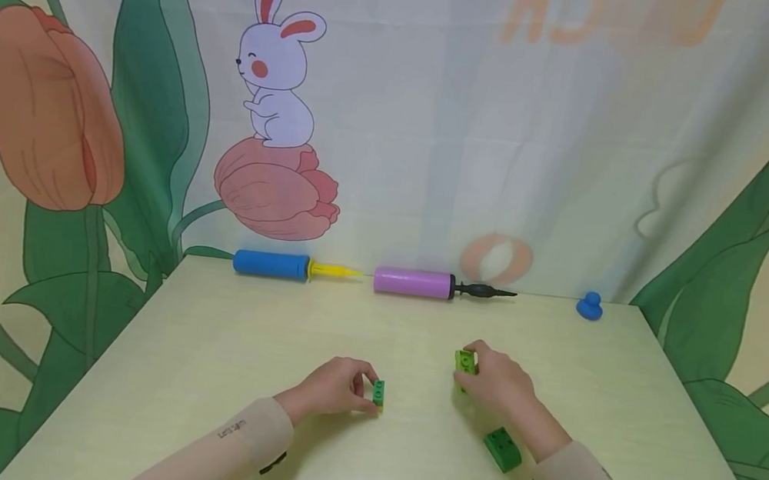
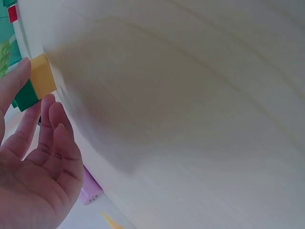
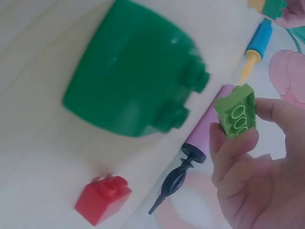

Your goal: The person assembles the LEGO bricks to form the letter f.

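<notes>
My left hand (image 1: 334,386) pinches a small green brick (image 1: 378,391) between thumb and fingers. In the left wrist view, this green brick (image 2: 26,96) is joined to a yellow one (image 2: 43,76), close to the table surface. Farther right, the thumb and fingers of my right hand (image 1: 499,380) hold a light green brick (image 1: 465,362) by its sides. Seen from the right wrist, the light green brick (image 3: 235,109) shows round hollows on its underside. A dark green curved brick (image 1: 503,450) lies beneath the right forearm; its studs show in the right wrist view.
A red brick (image 3: 102,199) sits on the table in the right wrist view. Along the table's back edge lie a blue pump (image 1: 271,265), a purple pump (image 1: 413,283) and a small blue object (image 1: 590,306). A printed curtain (image 1: 403,118) hangs behind.
</notes>
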Motion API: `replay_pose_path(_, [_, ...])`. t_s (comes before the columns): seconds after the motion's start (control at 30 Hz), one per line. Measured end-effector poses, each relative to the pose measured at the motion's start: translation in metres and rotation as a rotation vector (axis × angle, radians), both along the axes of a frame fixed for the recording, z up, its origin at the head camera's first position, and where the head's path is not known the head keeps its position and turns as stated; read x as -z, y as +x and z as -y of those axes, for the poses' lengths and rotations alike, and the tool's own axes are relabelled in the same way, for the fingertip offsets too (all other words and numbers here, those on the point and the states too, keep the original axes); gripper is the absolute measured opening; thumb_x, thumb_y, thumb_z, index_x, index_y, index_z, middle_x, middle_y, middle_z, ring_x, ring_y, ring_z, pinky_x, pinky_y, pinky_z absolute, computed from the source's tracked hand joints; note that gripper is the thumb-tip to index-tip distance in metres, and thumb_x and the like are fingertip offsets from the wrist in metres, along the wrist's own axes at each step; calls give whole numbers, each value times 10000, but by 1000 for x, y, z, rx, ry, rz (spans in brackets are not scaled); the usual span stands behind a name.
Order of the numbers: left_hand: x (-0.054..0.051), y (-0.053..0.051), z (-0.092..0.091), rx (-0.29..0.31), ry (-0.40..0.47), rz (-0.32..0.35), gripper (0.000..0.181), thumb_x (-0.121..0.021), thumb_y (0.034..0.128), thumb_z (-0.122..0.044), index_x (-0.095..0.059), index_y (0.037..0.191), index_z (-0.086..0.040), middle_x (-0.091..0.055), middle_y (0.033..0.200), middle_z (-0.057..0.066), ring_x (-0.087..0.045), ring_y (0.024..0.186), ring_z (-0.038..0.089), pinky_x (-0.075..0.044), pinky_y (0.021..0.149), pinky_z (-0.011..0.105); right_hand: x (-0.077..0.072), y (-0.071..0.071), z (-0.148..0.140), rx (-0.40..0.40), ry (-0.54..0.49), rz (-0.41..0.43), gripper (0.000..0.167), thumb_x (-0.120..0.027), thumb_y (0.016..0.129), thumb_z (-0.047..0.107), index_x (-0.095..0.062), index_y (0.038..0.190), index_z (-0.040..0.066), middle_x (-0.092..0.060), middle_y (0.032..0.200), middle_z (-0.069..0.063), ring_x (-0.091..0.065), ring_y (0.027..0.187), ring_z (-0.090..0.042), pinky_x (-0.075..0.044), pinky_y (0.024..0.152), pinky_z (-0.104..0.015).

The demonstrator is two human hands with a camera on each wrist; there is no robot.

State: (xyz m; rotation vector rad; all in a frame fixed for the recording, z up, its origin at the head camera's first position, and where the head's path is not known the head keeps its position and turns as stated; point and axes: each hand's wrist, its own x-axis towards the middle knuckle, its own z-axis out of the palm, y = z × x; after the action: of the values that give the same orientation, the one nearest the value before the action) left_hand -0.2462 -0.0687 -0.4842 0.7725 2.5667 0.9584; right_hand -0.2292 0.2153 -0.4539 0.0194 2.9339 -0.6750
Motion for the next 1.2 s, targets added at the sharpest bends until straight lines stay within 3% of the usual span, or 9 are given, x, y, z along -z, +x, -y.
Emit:
replay_pose_path(0.3, [-1,0,0,4,-9,-12,353,-840,752,-270,-655,1016,-127,-588,693,-28,-506,596,96,-428,611,276,-13,10,5,-104,-123,-129,455,-757,824,245,-521,1194,122,-658,959,-44,-589,692,-147,-433,551,-325])
replay_pose_path(0.5, [-3,0,0,3,-21,-9,351,-835,757,-276,-656,1021,-129,-585,698,-28,-504,602,99,-426,613,276,-12,13,3,-122,-176,-168,417,-812,760,195,-521,1055,148,-649,1044,-110,-526,592,-153,-407,525,-327])
replay_pose_path(0.7, [-1,-1,0,4,-23,-3,347,-832,762,-277,-655,1022,-133,-583,701,-28,-506,595,99,-425,608,275,-12,14,2,-141,-220,-199,408,-843,744,258,-618,1076,183,-670,1069,-64,-617,743,-183,-471,611,-349])
replay_pose_path(0.97, [2,-1,0,10,-14,-7,332,-832,763,-255,-655,1017,-134,-585,693,-30,-508,575,93,-424,607,270,-17,17,7,-152,-278,-238,357,-829,757,306,-708,1082,221,-622,1142,-15,-522,573,-103,-454,530,-298])
replay_pose_path(1.2, [-1,-1,-1,3,-24,-7,329,-832,764,-251,-656,1016,-135,-583,694,-31,-502,594,96,-422,617,275,-15,18,12,-104,-403,-163,402,-835,757,201,-686,1131,207,-602,1192,-65,-561,526,-166,-425,471,-291])
